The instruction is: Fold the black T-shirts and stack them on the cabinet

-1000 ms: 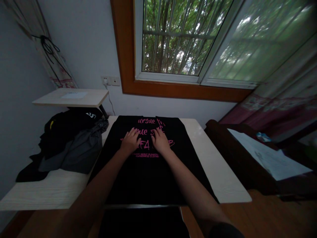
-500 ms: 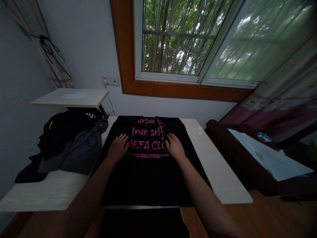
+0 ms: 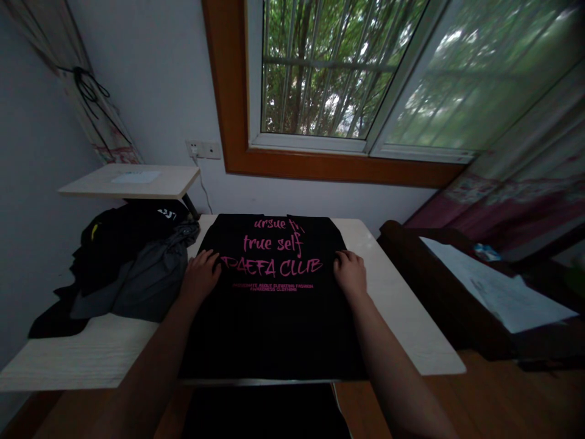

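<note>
A black T-shirt (image 3: pixel 274 335) lies flat and spread over the table, with pink lettering across its upper half. My left hand (image 3: pixel 201 277) is at the shirt's left edge, beside the lettering, its fingers bent down over the cloth. On the opposite edge, my right hand (image 3: pixel 351 274) has its fingers curled round the side of the shirt. The fingertips of both hands are partly hidden, and the cloth between them lies smooth. Both forearms reach in from the bottom of the view.
The pale wooden table (image 3: pixel 406 323) carries a heap of dark clothes (image 3: pixel 132 262) at left, beneath a small raised shelf (image 3: pixel 137 183) holding a paper. A window (image 3: pixel 338 73) is behind. At right, a sheet (image 3: pixel 493 286) lies on dark brown furniture (image 3: pixel 439 292).
Both hands have slid apart from the lettering to the shirt's left and right edges, uncovering the pink words. Their fingers, flat before, are now bent.
</note>
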`<move>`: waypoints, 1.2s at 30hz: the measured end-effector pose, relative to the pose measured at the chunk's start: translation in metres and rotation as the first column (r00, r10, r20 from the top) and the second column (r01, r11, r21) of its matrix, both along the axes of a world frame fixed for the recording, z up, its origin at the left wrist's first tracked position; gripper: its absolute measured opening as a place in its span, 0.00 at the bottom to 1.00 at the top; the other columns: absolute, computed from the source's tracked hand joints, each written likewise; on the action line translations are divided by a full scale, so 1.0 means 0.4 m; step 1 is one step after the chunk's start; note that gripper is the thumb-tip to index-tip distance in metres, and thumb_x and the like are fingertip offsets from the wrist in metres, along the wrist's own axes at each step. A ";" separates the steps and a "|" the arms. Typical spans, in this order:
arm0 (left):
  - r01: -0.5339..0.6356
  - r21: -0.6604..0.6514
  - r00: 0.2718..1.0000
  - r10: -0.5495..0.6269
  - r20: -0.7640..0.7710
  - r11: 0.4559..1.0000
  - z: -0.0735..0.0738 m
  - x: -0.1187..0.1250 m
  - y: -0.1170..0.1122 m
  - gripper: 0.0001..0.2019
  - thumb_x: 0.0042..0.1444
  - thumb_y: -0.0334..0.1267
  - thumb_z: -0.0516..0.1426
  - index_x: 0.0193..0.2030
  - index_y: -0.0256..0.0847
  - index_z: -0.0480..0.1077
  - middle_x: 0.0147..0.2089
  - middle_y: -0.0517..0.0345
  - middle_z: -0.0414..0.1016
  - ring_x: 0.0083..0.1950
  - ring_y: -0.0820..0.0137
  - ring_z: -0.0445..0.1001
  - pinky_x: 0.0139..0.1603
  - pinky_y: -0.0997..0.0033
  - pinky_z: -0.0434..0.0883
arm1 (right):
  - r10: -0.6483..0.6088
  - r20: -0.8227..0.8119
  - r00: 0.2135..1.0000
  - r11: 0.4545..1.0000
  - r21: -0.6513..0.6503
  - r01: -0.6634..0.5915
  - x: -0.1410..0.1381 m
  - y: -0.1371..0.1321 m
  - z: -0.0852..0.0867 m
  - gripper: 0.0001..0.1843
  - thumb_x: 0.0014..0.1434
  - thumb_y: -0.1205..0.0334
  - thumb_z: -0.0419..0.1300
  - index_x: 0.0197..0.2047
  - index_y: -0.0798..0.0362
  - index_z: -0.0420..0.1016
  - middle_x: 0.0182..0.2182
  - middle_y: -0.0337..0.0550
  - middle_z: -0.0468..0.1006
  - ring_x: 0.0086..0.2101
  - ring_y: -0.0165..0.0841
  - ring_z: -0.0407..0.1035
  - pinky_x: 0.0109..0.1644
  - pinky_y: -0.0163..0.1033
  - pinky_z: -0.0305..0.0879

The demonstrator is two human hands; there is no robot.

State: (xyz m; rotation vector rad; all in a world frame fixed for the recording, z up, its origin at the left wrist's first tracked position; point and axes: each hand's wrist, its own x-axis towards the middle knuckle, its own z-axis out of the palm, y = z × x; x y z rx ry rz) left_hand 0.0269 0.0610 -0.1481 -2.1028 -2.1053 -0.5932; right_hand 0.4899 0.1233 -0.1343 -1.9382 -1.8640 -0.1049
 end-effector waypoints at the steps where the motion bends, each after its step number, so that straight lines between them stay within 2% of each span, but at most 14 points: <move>1: -0.011 0.009 1.000 0.011 0.004 1.000 0.003 -0.003 -0.005 0.22 0.66 0.43 0.50 0.62 0.41 0.72 0.67 0.45 0.70 0.71 0.52 0.63 0.71 0.45 0.59 | -0.029 0.006 1.000 1.000 0.000 0.029 0.002 -0.005 0.005 0.22 0.67 0.61 0.50 0.59 0.53 0.77 0.58 0.55 0.73 0.57 0.50 0.63 0.61 0.54 0.62; 4: -0.039 0.037 0.999 0.038 0.022 0.999 0.013 -0.009 -0.019 0.21 0.65 0.42 0.50 0.60 0.40 0.73 0.66 0.44 0.69 0.70 0.52 0.63 0.70 0.49 0.61 | -0.095 0.030 0.995 0.995 0.003 0.095 0.004 -0.019 0.019 0.22 0.67 0.61 0.50 0.60 0.54 0.76 0.57 0.58 0.71 0.54 0.52 0.64 0.57 0.55 0.64; 8: -0.086 0.060 0.996 0.084 0.021 0.995 0.030 -0.010 -0.035 0.20 0.64 0.40 0.50 0.58 0.39 0.75 0.64 0.42 0.69 0.66 0.49 0.65 0.67 0.47 0.64 | -0.153 0.050 0.987 0.988 -0.009 0.154 0.004 -0.034 0.035 0.24 0.69 0.60 0.49 0.62 0.55 0.73 0.54 0.62 0.70 0.53 0.53 0.65 0.53 0.54 0.67; 15: -0.141 0.072 0.987 0.146 -0.069 0.987 0.052 0.003 -0.063 0.19 0.65 0.38 0.50 0.58 0.41 0.74 0.59 0.43 0.70 0.55 0.52 0.70 0.59 0.51 0.70 | -0.242 0.097 0.965 0.957 -0.138 0.254 0.004 -0.063 0.057 0.26 0.72 0.54 0.44 0.68 0.53 0.64 0.53 0.63 0.70 0.41 0.48 0.76 0.41 0.50 0.70; 20: -0.196 -0.028 0.973 0.191 -0.130 0.980 0.065 0.010 -0.087 0.18 0.65 0.34 0.50 0.58 0.42 0.73 0.56 0.47 0.70 0.51 0.60 0.74 0.54 0.61 0.72 | -0.234 0.184 0.955 0.941 -0.203 0.270 0.009 -0.075 0.061 0.25 0.73 0.53 0.43 0.67 0.52 0.62 0.45 0.56 0.78 0.40 0.45 0.78 0.43 0.48 0.71; 23: -0.218 -0.073 0.968 0.206 -0.141 0.973 0.073 0.014 -0.104 0.18 0.66 0.33 0.49 0.58 0.43 0.72 0.58 0.48 0.69 0.49 0.64 0.75 0.51 0.66 0.73 | -0.233 0.214 0.949 0.932 -0.230 0.281 0.009 -0.082 0.060 0.25 0.73 0.53 0.43 0.68 0.53 0.60 0.41 0.54 0.81 0.40 0.46 0.79 0.44 0.48 0.71; 29: -0.242 -0.131 0.960 0.218 -0.176 0.961 0.082 0.016 -0.143 0.19 0.69 0.36 0.46 0.62 0.43 0.69 0.60 0.46 0.67 0.42 0.67 0.78 0.37 0.69 0.72 | -0.216 0.241 0.946 0.934 -0.231 0.272 0.011 -0.105 0.059 0.25 0.74 0.53 0.42 0.68 0.52 0.60 0.41 0.55 0.82 0.39 0.46 0.79 0.43 0.48 0.71; 36: -0.247 -0.150 0.956 0.215 -0.201 0.957 0.082 0.010 -0.164 0.21 0.69 0.37 0.44 0.63 0.43 0.68 0.58 0.45 0.68 0.38 0.66 0.79 0.32 0.69 0.72 | -0.206 0.251 0.946 0.924 -0.267 0.272 0.021 -0.124 0.059 0.24 0.74 0.52 0.42 0.67 0.51 0.61 0.42 0.54 0.82 0.39 0.44 0.80 0.44 0.46 0.71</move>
